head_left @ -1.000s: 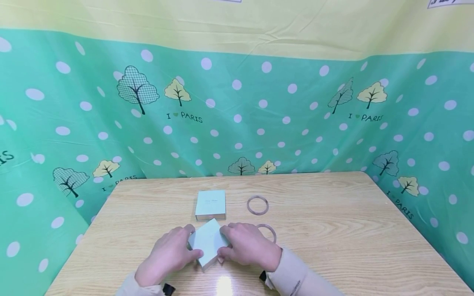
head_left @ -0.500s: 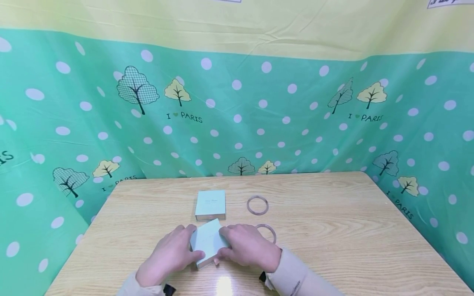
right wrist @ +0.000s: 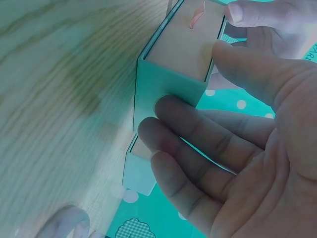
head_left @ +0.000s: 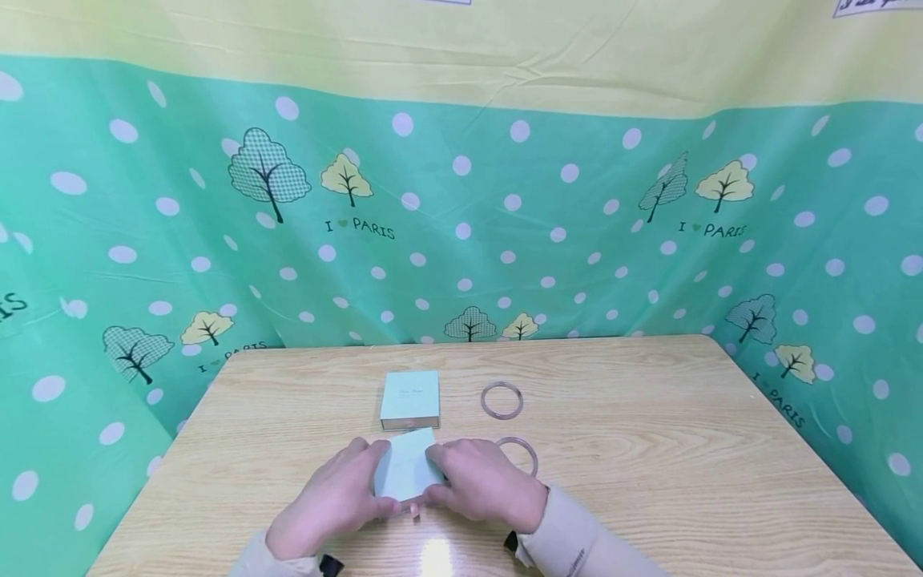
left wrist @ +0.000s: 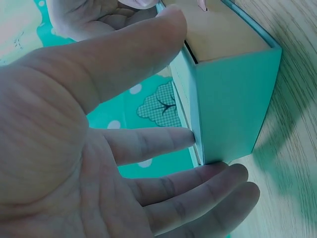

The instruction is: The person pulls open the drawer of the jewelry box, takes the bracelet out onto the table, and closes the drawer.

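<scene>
A light-blue drawer box [head_left: 406, 466] with a pale front and a pink ribbon tab [head_left: 414, 510] lies on the table between both hands. My left hand [head_left: 335, 497] grips its left side; in the left wrist view the thumb rests at the top front edge and the fingertips touch the side wall [left wrist: 237, 109]. My right hand [head_left: 486, 481] holds the opposite side, thumb at the top edge and fingers against the side wall [right wrist: 168, 84]. The ribbon tab [right wrist: 197, 16] hangs from the front face, which points toward me.
Behind the held box sits a second light-blue box [head_left: 409, 397] with lettering on its lid. To its right lies a greyish bangle [head_left: 502, 417]. Another bangle [head_left: 535, 458] is partly hidden behind my right hand. A green dotted curtain [head_left: 461, 200] hangs past the table's back edge.
The held box has turned clockwise between my hands, so its front and ribbon tab now face me more squarely. My left hand has shifted slightly right; the second box and bangles stayed put.
</scene>
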A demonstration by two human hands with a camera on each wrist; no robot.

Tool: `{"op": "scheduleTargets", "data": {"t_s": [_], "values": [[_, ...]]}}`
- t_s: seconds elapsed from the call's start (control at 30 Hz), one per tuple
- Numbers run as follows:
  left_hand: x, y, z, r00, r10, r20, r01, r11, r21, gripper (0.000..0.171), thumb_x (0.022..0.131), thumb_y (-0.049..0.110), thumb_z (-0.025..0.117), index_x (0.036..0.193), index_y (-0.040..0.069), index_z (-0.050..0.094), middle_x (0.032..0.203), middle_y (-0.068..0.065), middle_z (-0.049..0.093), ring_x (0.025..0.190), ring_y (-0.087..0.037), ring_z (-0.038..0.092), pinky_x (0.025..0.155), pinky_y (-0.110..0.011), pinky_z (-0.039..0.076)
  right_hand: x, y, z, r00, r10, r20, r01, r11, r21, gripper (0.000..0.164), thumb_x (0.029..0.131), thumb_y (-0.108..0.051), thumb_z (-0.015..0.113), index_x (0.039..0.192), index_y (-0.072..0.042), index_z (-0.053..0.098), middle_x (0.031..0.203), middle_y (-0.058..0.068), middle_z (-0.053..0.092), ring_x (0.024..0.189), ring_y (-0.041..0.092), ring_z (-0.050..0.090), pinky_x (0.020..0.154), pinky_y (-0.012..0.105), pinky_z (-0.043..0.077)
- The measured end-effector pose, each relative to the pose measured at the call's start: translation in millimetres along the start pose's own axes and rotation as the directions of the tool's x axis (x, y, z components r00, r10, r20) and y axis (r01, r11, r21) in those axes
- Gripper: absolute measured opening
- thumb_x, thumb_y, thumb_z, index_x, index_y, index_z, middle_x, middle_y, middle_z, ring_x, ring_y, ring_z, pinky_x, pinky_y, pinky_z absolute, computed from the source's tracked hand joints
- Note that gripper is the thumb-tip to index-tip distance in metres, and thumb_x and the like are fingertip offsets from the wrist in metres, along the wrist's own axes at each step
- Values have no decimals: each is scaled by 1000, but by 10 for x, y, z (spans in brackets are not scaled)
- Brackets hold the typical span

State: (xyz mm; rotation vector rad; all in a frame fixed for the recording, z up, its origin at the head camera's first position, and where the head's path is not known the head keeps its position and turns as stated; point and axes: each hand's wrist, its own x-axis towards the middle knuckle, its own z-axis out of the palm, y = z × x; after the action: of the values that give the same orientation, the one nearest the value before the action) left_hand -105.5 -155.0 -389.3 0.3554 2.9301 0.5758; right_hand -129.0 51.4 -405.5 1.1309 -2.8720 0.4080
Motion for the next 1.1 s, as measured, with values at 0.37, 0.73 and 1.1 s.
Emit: {"op": "scheduleTargets", "data": {"t_s": [0.37, 0.73, 1.1], "values": [[4, -7, -1, 998, 57, -15, -57, 998, 10, 72, 67, 25, 85, 128, -1, 55, 110, -15, 58, 92, -20, 56, 81, -43, 50, 9, -17, 0, 1000, -14, 6, 14, 1000, -18, 21, 86, -34, 69, 83, -17, 58, 60, -13, 42, 51, 2, 40, 43, 17, 31], [22, -1, 7, 998, 69, 10, -69, 997, 25, 66, 71, 16, 82, 128, -2, 55, 117, -17, 57, 102, -26, 58, 88, -47, 49, 13, -17, 15, 1000, -20, -3, 20, 1000, -23, 20, 85, -33, 70, 82, -18, 58, 60, -14, 42, 51, 1, 40, 42, 17, 32], [18, 1, 22, 997, 74, 16, -74, 997, 26, 62, 75, 12, 79, 129, -3, 54, 122, -20, 55, 109, -31, 56, 91, -50, 47, 11, -25, 5, 1000, -6, 9, 6, 1000, -8, 19, 85, -32, 71, 87, -16, 60, 61, -14, 44, 51, 1, 41, 42, 16, 33]]}}
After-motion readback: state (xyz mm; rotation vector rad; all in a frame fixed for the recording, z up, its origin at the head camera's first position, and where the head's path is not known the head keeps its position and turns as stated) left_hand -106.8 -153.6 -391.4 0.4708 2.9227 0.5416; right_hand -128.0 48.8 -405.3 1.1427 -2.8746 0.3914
